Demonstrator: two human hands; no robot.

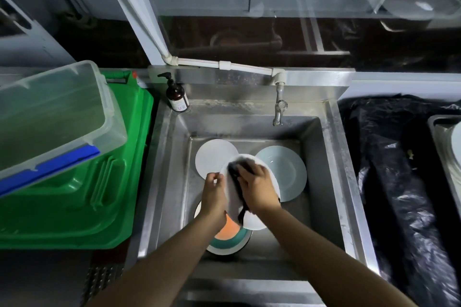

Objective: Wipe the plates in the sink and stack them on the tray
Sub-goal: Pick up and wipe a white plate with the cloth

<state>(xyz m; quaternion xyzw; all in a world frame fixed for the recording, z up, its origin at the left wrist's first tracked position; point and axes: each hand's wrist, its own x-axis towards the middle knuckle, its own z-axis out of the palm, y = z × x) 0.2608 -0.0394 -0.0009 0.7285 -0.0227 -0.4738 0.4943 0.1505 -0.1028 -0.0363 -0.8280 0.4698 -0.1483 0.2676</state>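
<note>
Plate, white, is held tilted above the sink basin, over its near half. The left hand grips the plate's left edge, fingers curled round the rim. The right hand lies on the plate's face, fingers bent over a dark cloth and pressing it against the plate; a strip of the cloth hangs down past the wrist. Three more plates lie on the sink floor: a white one at the far left, partly under the held plate; a pale blue one at the far right; and one with an orange centre and teal band at the near side, beneath the left wrist. A tap hangs over the sink's far wall, fed by a white pipe. A brown pump bottle stands on the sink's far left corner. Left of the sink is a green bin with a clear tub resting tilted on it. Right of the sink lies black plastic sheeting, and beyond it, at the frame's edge, a metal tray shows with what may be plates on it.
</note>
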